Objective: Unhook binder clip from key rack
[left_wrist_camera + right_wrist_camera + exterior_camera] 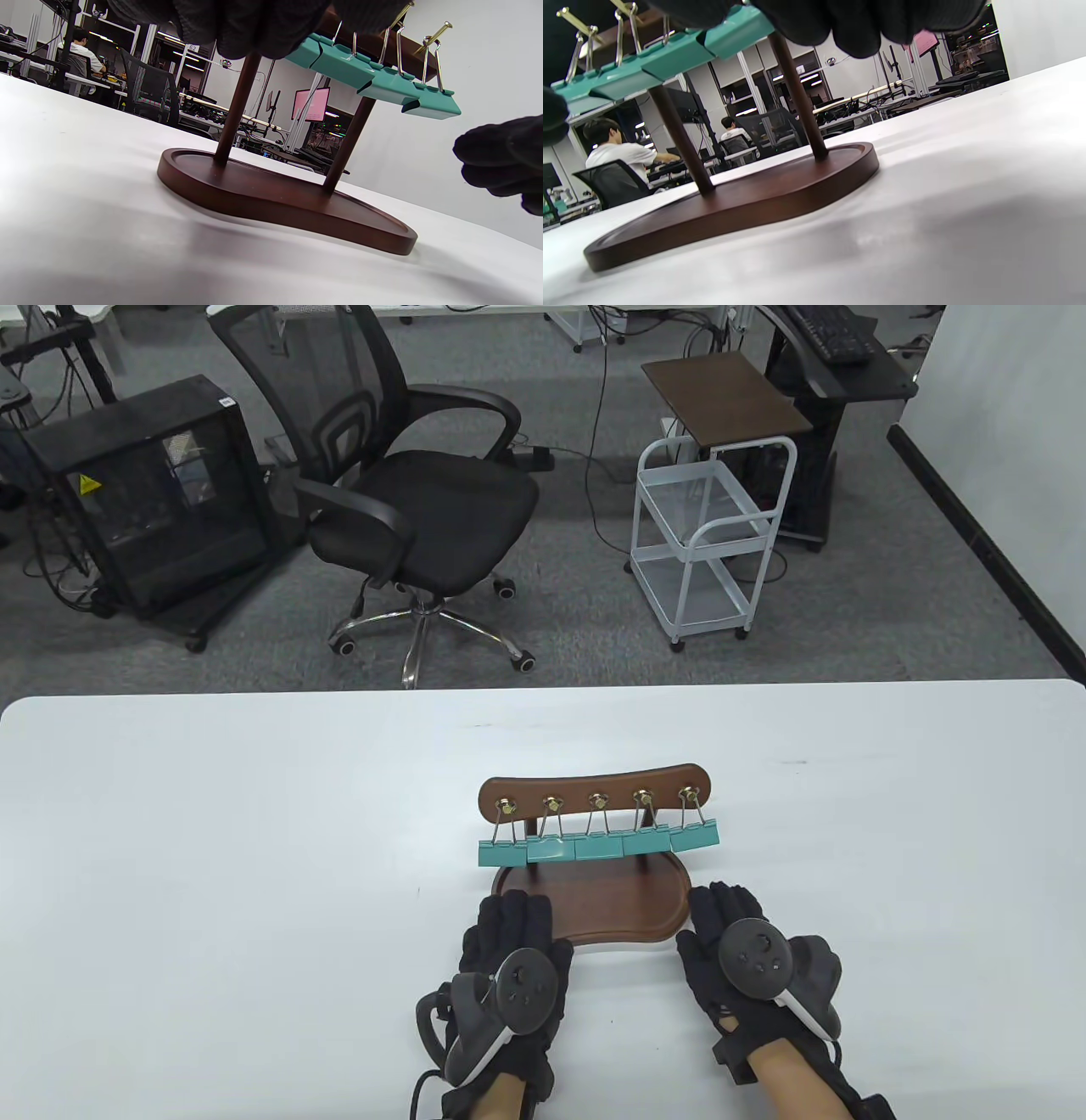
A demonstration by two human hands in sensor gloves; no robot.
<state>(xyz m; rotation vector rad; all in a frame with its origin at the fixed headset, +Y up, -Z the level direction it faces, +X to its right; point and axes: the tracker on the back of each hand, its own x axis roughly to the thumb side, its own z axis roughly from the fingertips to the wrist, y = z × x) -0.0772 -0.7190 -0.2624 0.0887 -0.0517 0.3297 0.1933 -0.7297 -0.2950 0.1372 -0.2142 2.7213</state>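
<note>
Five teal binder clips (pixel 598 846) hung in a row from brass hooks on the wooden key rack (pixel 594 796), left hand (pixel 509 963) by the tray base's near-left rim, right hand (pixel 751 959) by its near-right rim, neither gripping anything, finger spread impossible to tell.

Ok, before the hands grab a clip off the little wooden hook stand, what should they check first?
1. All five teal binder clips hang on the key rack hooks: ok.
2. Rack base sits flat on the table: ok.
3. Left hand holds nothing: ok.
4. Right hand holds nothing: ok.
5. A hand is steadying the base: cannot tell; both are near its front edge.
6. Clips overlap, so lifting one may nudge its neighbour: not ok.
</note>
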